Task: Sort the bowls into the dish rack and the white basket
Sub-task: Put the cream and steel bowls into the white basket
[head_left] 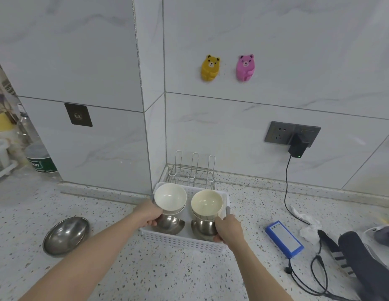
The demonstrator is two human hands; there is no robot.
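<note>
Both forearms reach in over the speckled desk toward the white basket. At far left a steel bowl lies tilted on the desk, apart from the basket. Left hand grips a steel bowl inside the basket's left half, just below a white bowl standing on edge. Right hand grips another steel bowl in the right half, under a cream bowl. Behind the basket, the wire rack stands against the wall. A blue box with cables lies to the right.
</note>
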